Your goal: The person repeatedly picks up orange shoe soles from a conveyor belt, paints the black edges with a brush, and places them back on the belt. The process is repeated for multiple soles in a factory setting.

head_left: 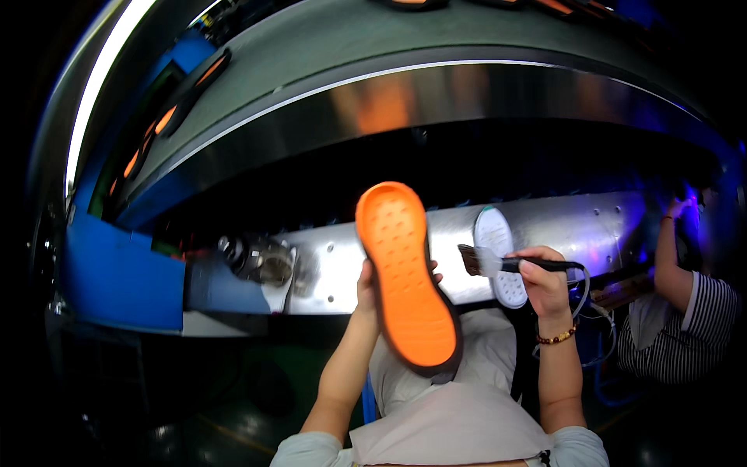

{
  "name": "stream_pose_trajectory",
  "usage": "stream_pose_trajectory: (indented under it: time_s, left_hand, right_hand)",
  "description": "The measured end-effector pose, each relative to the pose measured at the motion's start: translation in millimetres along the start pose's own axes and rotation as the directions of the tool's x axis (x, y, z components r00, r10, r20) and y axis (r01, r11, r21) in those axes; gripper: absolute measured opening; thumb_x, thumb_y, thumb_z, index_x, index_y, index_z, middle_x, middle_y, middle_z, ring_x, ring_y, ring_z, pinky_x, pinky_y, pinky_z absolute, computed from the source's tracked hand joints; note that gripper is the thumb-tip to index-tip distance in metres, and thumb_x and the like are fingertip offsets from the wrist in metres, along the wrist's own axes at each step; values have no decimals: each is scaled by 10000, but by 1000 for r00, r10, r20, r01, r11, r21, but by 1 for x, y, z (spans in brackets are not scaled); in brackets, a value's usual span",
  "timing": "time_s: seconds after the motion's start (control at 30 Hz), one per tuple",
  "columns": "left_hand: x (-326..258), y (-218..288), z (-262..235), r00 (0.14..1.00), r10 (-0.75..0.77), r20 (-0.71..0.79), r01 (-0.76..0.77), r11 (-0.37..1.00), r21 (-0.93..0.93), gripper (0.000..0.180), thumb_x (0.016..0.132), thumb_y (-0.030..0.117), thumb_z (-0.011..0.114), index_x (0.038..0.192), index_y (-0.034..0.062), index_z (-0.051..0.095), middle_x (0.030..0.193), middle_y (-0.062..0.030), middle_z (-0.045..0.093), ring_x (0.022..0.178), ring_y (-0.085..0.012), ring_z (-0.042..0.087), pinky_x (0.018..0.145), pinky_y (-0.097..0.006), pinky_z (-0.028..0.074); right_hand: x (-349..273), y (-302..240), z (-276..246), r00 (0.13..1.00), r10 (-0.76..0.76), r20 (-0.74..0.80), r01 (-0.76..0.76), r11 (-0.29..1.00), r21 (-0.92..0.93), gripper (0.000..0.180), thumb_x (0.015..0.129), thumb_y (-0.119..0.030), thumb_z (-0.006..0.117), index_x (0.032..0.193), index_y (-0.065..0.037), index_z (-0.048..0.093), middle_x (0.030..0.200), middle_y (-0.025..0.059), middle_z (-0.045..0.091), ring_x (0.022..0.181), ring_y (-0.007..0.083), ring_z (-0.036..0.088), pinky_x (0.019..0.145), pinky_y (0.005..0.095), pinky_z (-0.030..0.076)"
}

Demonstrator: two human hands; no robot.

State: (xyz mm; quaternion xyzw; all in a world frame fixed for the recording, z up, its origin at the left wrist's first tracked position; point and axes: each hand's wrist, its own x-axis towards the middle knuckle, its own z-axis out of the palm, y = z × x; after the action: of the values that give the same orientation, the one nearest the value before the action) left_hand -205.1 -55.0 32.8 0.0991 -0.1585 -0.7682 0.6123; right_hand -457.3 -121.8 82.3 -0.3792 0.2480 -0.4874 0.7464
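Note:
My left hand [366, 289] grips an orange shoe sole [405, 280] with a dark rim, its dimpled inner face turned up toward me. The thumb lies along the left edge and fingertips show at the right edge. In my right hand [545, 284] is a brush [498, 262] with dark bristles and a black handle, a pale tube running from its end. The bristles point left, apart from the orange sole. Behind the brush, a white sole [494, 231] lies on the metal ledge, partly covered by the brush and my right hand.
Along the back runs a grey-green conveyor belt [327, 47] carrying several dark-and-orange soles [165, 121]. A clear container [272, 263] stands left on the metal ledge [319, 272]. A blue panel [124, 272] is further left. At right, a co-worker in a striped top [677, 335] reaches into violet light.

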Motion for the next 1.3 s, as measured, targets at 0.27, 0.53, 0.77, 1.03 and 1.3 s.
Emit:
stream_pose_trajectory:
  time_s: [0.27,0.53,0.77,1.03,1.3]
  left_hand:
    - [22,-35,18,992,127,14,-127,990,62,803,773,698,185,1278,87,317,1211,-127,452,1057,-271,491,909,-387,387]
    - [24,-51,6,942,174,-288,-119,972,201,780,795,671,113,1272,88,314,1192,-103,452,1085,-212,457,913,-341,382]
    - [24,-19,-5,833,381,-400,-261,910,323,733,804,661,141,1234,113,370,1158,-61,478,1051,-189,471,877,-313,405]
    - [10,-25,9,946,321,30,-323,939,117,760,806,651,78,1303,105,258,1274,-85,372,1148,-215,398,971,-341,327]
    - [12,-29,41,959,215,-187,-206,976,67,809,766,709,151,1297,112,277,1251,-106,405,1118,-247,434,940,-388,364]
  right_hand:
    - [67,21,46,999,18,50,0,942,-336,136,718,0,634,852,18,626,769,62,627,699,94,581,672,192,459]
    - [81,13,78,980,-18,198,150,721,-676,140,704,-46,647,825,23,632,757,69,630,668,90,585,627,191,470]
    - [16,37,63,829,-98,551,541,389,-746,94,640,-88,633,718,-35,628,673,93,614,636,237,591,592,320,433]
    - [34,-22,65,899,-25,437,311,739,-598,130,686,-42,653,809,1,646,729,100,637,657,126,601,606,229,486]
    - [23,-15,79,745,-25,667,478,718,-507,148,651,-87,678,788,-34,660,730,101,635,649,178,603,623,246,460]
